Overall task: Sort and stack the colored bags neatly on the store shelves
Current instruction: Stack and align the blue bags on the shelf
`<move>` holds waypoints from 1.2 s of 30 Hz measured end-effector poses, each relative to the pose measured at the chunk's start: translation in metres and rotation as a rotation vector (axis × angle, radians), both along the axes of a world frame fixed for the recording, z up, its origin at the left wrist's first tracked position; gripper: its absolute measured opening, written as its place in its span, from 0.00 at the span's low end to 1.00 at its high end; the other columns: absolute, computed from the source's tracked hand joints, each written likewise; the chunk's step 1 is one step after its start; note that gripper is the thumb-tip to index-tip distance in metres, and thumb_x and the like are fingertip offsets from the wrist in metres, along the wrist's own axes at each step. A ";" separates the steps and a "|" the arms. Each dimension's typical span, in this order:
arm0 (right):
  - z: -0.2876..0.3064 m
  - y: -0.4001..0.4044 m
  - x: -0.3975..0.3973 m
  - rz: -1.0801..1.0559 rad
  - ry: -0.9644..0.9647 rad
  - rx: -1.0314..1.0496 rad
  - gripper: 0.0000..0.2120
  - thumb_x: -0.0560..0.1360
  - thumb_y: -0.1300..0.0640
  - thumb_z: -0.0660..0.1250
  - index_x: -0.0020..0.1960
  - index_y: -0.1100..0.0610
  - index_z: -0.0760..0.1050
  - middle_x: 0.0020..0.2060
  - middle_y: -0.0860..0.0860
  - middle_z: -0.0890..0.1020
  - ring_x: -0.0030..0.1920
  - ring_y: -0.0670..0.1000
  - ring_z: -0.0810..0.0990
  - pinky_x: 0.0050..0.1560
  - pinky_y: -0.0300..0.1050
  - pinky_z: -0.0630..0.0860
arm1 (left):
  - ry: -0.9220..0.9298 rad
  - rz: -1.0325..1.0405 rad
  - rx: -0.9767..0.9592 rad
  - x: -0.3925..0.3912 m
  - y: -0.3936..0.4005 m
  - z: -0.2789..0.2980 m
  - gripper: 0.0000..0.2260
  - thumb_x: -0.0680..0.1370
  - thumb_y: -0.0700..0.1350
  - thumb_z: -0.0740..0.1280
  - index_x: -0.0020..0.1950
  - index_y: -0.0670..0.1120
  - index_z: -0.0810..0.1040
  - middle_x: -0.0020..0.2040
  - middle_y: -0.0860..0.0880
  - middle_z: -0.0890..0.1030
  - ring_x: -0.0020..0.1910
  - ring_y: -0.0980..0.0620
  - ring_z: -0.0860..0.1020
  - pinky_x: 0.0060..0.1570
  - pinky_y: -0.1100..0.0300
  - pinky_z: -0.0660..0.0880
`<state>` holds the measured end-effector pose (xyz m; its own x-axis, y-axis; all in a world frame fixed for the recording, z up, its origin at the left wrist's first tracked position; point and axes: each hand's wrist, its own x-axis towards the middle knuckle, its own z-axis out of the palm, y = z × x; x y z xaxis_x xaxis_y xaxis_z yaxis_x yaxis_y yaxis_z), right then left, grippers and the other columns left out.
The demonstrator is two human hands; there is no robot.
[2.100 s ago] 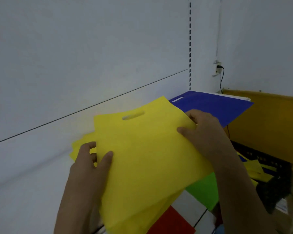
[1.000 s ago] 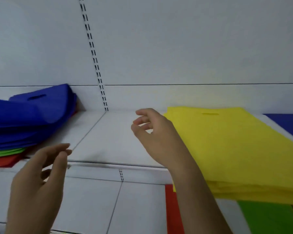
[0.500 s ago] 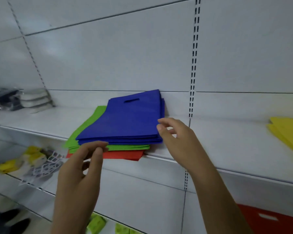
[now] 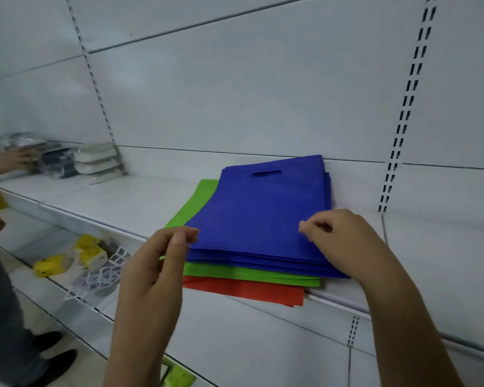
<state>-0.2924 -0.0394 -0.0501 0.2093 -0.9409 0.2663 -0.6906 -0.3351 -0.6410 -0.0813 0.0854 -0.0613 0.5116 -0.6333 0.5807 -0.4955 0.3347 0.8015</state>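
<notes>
At far left we see another person's hand (image 4: 18, 157) on stacked packaged goods (image 4: 78, 160); on the lower shelf (image 4: 48, 283), yellow packs (image 4: 67, 255); dark shoes (image 4: 56, 350) below.

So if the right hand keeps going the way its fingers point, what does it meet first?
The right hand points left across the top blue bag, fingertips apparently already at its surface. Going on, it would likely slide over that bag toward the left hand; depth is unclear.
</notes>
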 end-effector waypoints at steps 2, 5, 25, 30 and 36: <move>0.002 -0.006 0.004 0.027 0.023 0.013 0.10 0.76 0.44 0.63 0.45 0.47 0.80 0.42 0.42 0.82 0.45 0.44 0.79 0.51 0.49 0.77 | -0.035 0.014 -0.005 0.002 -0.014 0.005 0.11 0.77 0.53 0.57 0.45 0.58 0.80 0.46 0.59 0.83 0.48 0.58 0.79 0.44 0.54 0.75; 0.001 -0.012 0.009 0.060 0.068 0.026 0.10 0.76 0.43 0.64 0.52 0.46 0.78 0.50 0.41 0.79 0.53 0.44 0.77 0.56 0.47 0.75 | -0.022 0.019 -0.013 0.002 -0.032 0.007 0.10 0.76 0.52 0.58 0.44 0.59 0.80 0.46 0.60 0.82 0.49 0.57 0.79 0.45 0.57 0.73; -0.007 -0.009 0.063 -0.392 0.238 0.065 0.23 0.77 0.39 0.58 0.57 0.58 0.74 0.51 0.53 0.79 0.51 0.53 0.77 0.54 0.51 0.75 | -0.477 -0.046 0.587 0.093 -0.148 0.012 0.20 0.79 0.54 0.60 0.33 0.43 0.63 0.30 0.46 0.68 0.34 0.44 0.68 0.33 0.53 0.58; -0.007 -0.002 0.080 -0.435 0.278 0.054 0.23 0.77 0.39 0.57 0.58 0.57 0.74 0.50 0.52 0.80 0.50 0.53 0.76 0.55 0.50 0.74 | -0.406 -0.153 0.544 0.114 -0.157 0.012 0.17 0.78 0.54 0.63 0.34 0.50 0.62 0.36 0.50 0.71 0.39 0.47 0.70 0.39 0.54 0.64; -0.003 0.003 0.076 -0.430 0.142 0.116 0.25 0.77 0.41 0.61 0.66 0.58 0.71 0.61 0.52 0.77 0.59 0.52 0.76 0.59 0.47 0.72 | -0.442 -0.234 0.484 0.125 -0.151 0.012 0.15 0.78 0.55 0.62 0.35 0.52 0.63 0.36 0.54 0.69 0.41 0.50 0.69 0.37 0.55 0.63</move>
